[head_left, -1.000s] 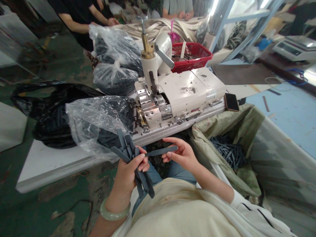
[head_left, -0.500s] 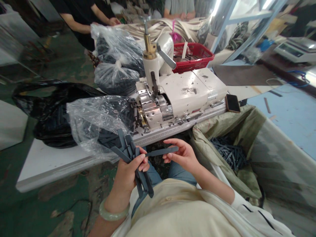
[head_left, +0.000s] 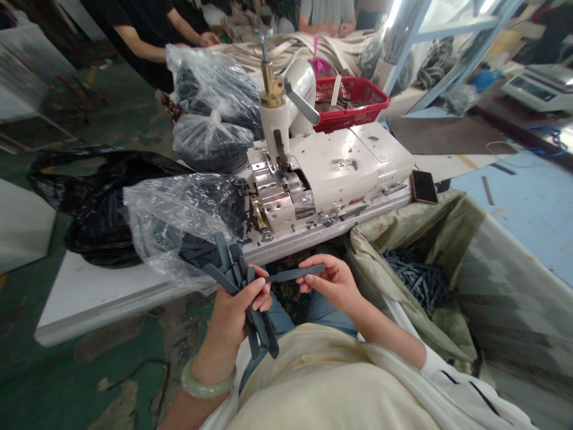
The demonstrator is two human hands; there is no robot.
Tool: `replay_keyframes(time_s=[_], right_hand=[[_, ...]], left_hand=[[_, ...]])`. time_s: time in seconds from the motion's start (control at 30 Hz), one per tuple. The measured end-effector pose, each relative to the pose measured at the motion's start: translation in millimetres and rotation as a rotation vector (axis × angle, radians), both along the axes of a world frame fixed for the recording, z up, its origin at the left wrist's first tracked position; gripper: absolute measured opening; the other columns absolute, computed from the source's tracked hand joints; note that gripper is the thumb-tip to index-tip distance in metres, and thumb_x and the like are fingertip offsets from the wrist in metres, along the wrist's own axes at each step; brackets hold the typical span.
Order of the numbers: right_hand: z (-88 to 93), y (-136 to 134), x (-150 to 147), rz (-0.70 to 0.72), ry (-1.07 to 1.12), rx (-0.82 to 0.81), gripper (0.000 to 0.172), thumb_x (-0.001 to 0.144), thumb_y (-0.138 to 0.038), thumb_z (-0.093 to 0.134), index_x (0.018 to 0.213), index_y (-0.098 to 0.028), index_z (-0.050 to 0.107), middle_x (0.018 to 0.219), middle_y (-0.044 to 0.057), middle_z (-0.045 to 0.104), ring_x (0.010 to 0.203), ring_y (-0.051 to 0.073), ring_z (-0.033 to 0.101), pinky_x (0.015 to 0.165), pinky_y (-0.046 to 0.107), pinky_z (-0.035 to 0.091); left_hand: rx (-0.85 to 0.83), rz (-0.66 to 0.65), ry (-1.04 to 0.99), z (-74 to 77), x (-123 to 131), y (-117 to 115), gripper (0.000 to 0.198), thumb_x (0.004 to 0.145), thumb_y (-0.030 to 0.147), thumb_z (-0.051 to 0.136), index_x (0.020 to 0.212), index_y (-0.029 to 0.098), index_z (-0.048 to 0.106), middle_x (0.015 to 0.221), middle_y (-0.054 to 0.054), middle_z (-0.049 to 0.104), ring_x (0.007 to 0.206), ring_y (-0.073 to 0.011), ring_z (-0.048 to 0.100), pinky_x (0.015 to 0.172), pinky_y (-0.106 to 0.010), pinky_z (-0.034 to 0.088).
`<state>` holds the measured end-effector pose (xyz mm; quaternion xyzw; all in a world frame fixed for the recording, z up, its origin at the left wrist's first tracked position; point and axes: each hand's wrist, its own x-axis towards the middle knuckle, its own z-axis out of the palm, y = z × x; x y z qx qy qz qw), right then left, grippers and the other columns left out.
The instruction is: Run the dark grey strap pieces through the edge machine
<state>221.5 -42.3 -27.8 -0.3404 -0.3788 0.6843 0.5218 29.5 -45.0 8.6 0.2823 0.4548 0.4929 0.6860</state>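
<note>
A bundle of dark grey strips point(head_left: 233, 269) is gripped in my left hand point(head_left: 235, 307), the strips sticking out above and below the fingers. One single strip point(head_left: 289, 275) runs sideways between my hands. Its left end is at my left thumb and fingertips, while my right hand point(head_left: 333, 280) pinches it near the right end. Both hands are above my lap, in front of the bench edge. Just beyond them stands a cream-coloured skiving machine point(head_left: 353, 161) with a metal front. More dark strips point(head_left: 199, 249) lie in the mouth of a clear plastic bag point(head_left: 165, 209) beside my left hand.
A fabric-lined bin point(head_left: 367, 239) holding many strips point(head_left: 414, 278) is at my right. A phone point(head_left: 424, 187) lies on the bench corner. Behind the machine are a red basket point(head_left: 353, 116) and filled plastic bags point(head_left: 212, 140). Two other people point(head_left: 147, 45) work across the bench.
My right fingers have closed down onto the strip's right end; before, the index finger was raised off it. The left hand and its bundle stay nearly still.
</note>
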Motion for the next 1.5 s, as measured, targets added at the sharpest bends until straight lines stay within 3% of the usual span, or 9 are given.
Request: replay_keyframes(time_s=[0.47, 0.7, 0.87, 0.97, 1.23, 1.5], right_hand=[[-17.6, 0.1, 3.9, -0.008, 0.034, 0.008, 0.026, 0.076, -0.024, 0.076, 0.101, -0.019, 0.068, 0.080, 0.003, 0.075, 0.063, 0.012, 0.070, 0.061, 0.022, 0.058], [-15.5, 0.1, 2.7, -0.006, 0.041, -0.001, 0.026, 0.075, -0.025, 0.077, 0.098, -0.020, 0.069, 0.078, 0.002, 0.075, 0.063, 0.013, 0.070, 0.059, 0.022, 0.058], [-10.4, -2.1, 2.6, 0.047, -0.045, -0.051, 0.018, 0.077, -0.032, 0.074, 0.080, -0.016, 0.068, 0.065, 0.002, 0.072, 0.046, 0.012, 0.064, 0.042, 0.019, 0.051], [-11.0, -3.4, 2.7, 0.107, -0.072, -0.102, 0.023, 0.080, -0.034, 0.071, 0.070, -0.014, 0.065, 0.057, 0.002, 0.069, 0.037, 0.010, 0.058, 0.033, 0.016, 0.044], [-13.9, -2.2, 1.9, 0.247, 0.186, -0.301, 0.027, 0.082, -0.036, 0.066, 0.084, -0.010, 0.070, 0.060, 0.008, 0.072, 0.036, 0.013, 0.060, 0.030, 0.016, 0.043], [-16.1, -2.1, 11.8, 0.362, 0.384, -0.421, 0.036, 0.082, -0.030, 0.055, 0.103, -0.005, 0.069, 0.074, 0.015, 0.075, 0.053, 0.018, 0.070, 0.042, 0.020, 0.053]], left_hand=[[0.053, -0.052, -0.093, -7.9, 0.0, 0.5, 0.016, 0.073, 0.015, 0.069, 0.090, 0.016, 0.071, 0.070, -0.004, 0.068, 0.041, -0.0010, 0.040, 0.042, -0.016, 0.034], [0.052, -0.051, -0.092, -7.1, -0.3, -0.9, 0.014, 0.074, 0.015, 0.070, 0.088, 0.016, 0.069, 0.067, -0.003, 0.067, 0.041, -0.0012, 0.040, 0.043, -0.017, 0.035], [0.020, -0.021, -0.099, -5.6, 0.3, 0.4, 0.011, 0.075, 0.018, 0.070, 0.085, 0.017, 0.066, 0.060, 0.001, 0.060, 0.042, -0.0028, 0.040, 0.043, -0.017, 0.035], [-0.014, 0.002, -0.115, -4.5, 1.4, 1.6, 0.011, 0.074, 0.019, 0.071, 0.082, 0.017, 0.064, 0.056, 0.003, 0.056, 0.042, -0.0034, 0.040, 0.042, -0.017, 0.034], [-0.071, 0.035, -0.107, -2.2, 3.6, 2.0, 0.011, 0.072, 0.019, 0.071, 0.079, 0.015, 0.064, 0.054, 0.003, 0.055, 0.042, -0.0031, 0.038, 0.041, -0.016, 0.034], [-0.108, 0.053, -0.081, -4.9, 1.7, 4.0, 0.011, 0.072, 0.019, 0.071, 0.077, 0.014, 0.062, 0.055, 0.003, 0.054, 0.042, -0.0028, 0.038, 0.042, -0.015, 0.035]])
